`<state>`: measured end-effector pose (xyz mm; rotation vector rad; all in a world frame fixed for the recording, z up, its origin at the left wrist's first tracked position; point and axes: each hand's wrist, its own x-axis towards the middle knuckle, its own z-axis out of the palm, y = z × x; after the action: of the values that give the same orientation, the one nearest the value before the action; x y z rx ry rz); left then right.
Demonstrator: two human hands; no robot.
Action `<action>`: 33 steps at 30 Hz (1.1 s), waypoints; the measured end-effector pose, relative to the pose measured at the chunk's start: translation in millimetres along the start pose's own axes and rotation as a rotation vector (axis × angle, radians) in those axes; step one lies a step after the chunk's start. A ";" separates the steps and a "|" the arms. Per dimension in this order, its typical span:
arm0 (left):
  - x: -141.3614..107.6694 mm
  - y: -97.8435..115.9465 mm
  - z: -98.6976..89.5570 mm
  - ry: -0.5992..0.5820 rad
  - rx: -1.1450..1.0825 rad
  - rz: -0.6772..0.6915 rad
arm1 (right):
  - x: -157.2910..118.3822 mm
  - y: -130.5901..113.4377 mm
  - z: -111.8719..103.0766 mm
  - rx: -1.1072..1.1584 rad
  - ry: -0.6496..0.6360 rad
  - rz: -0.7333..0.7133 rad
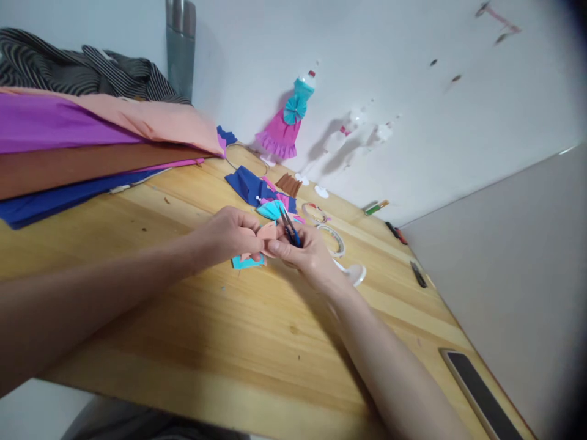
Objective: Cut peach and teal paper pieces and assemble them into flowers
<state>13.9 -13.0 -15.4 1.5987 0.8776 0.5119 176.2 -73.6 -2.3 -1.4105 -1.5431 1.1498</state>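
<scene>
Between my two hands is a small piece of peach crepe paper (266, 231), folded or curled. My left hand (229, 235) pinches it from one side, its fingers closed. My right hand (309, 250) is closed around small scissors with blue handles (293, 234), blades pointing up and away, while its thumb and fingertips touch the paper's other side. Just beyond lies a turquoise pleated paper fan (271, 209). Below my left fingers a turquoise paper piece (245, 262) lies on the table, partly hidden by the hand.
Blue paper pieces (247, 185) and pleated brown paper (288, 184) lie on the wooden table (220, 354). A paper-dressed doll figure (291, 122) stands by the wall. Tape rolls (337, 239), a white disc stand (355, 274), a cutter (418, 275) and a phone (481, 391) sit rightward; paper sheets (101, 159) leftward.
</scene>
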 end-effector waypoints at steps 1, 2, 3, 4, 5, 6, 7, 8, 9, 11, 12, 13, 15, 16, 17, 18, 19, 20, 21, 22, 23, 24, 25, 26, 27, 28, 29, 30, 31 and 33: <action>0.2 -0.2 0.0 0.002 0.009 -0.005 | 0.1 -0.2 0.3 -0.013 0.011 0.002; 0.4 -0.6 0.0 0.005 0.017 -0.009 | 0.1 -0.3 0.6 -0.027 0.023 0.003; 0.6 -0.9 0.0 0.005 0.025 -0.009 | 0.1 -0.4 0.9 -0.045 0.037 0.003; 0.8 -1.3 0.1 0.005 0.029 -0.006 | 0.1 -0.4 1.2 -0.062 0.051 0.003; 0.8 -1.6 0.3 0.004 0.032 -0.001 | 0.1 -0.3 1.5 -0.074 0.061 0.005; 0.8 -1.8 0.5 0.007 0.038 0.004 | 0.1 -0.2 1.8 -0.078 0.067 0.006; 0.7 -1.9 0.7 0.008 0.046 0.009 | 0.1 0.0 2.1 -0.077 0.072 0.006; 0.5 -1.9 1.0 0.012 0.051 0.008 | 0.2 0.3 2.4 -0.073 0.074 0.005; 0.2 -1.9 1.2 0.018 0.055 0.003 | 0.3 0.6 2.8 -0.068 0.074 0.003; -0.1 -2.4 1.8 0.034 0.060 -0.004 | 0.6 1.5 3.5 -0.055 0.070 0.002; -0.1 -3.0 2.0 0.036 0.061 -0.002 | 0.7 1.9 3.9 -0.047 0.066 0.004; 0.1 -3.8 2.2 0.034 0.064 0.000 | 0.9 2.2 4.3 -0.040 0.063 0.007; 0.6 -5.3 2.6 0.026 0.069 0.004 | 1.2 2.6 5.0 -0.030 0.061 0.015; 0.8 -5.7 2.8 0.018 0.067 -0.002 | 1.2 2.6 5.4 -0.025 0.061 0.020; 0.9 -5.7 3.0 0.011 0.061 -0.014 | 1.3 2.5 5.7 -0.021 0.062 0.026; 0.8 -5.3 3.2 0.008 0.055 -0.026 | 1.4 2.3 6.0 -0.019 0.063 0.031; 0.6 -4.5 3.3 0.009 0.051 -0.033 | 1.4 2.0 6.2 -0.018 0.067 0.034; 0.3 -3.6 3.4 0.003 0.045 -0.035 | 1.4 1.8 6.3 -0.021 0.075 0.035; 0.0 -2.7 3.4 -0.009 0.036 -0.036 | 1.4 1.7 6.5 -0.028 0.085 0.036; -0.2 -2.3 3.2 -0.021 0.027 -0.035 | 1.4 1.5 6.6 -0.034 0.097 0.037; -0.2 -2.5 2.9 -0.032 0.019 -0.033 | 1.5 1.5 6.7 -0.038 0.108 0.038; 0.1 -3.4 2.5 -0.042 0.012 -0.032 | 1.5 1.4 6.8 -0.039 0.115 0.042; 0.6 -5.1 2.0 -0.048 0.007 -0.031 | 1.5 1.5 7.0 -0.036 0.116 0.050; 1.3 -7.4 1.3 -0.051 0.010 -0.026 | 1.6 1.5 7.1 -0.032 0.118 0.056; 2.1 -10.0 0.6 -0.053 0.015 -0.018 | 1.6 1.5 7.2 -0.030 0.119 0.061; 2.9 -12.5 -0.1 -0.056 0.024 -0.005 | 1.6 1.5 7.3 -0.031 0.122 0.064; 3.7 -14.6 -0.8 -0.062 0.033 0.008 | 1.6 1.5 7.4 -0.034 0.125 0.066; 4.2 -16.0 -1.5 -0.071 0.038 0.019 | 1.6 1.3 7.6 -0.036 0.127 0.067; 4.5 -16.5 -2.0 -0.079 0.040 0.027 | 1.6 1.0 7.7 -0.036 0.126 0.064; 4.3 -14.7 -2.6 -0.096 0.039 0.025 | 1.4 0.2 7.9 -0.035 0.116 0.064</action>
<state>10.8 -7.6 -29.6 1.6576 0.8003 0.4346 168.8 -73.3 -5.2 -1.5329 -1.4525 1.0637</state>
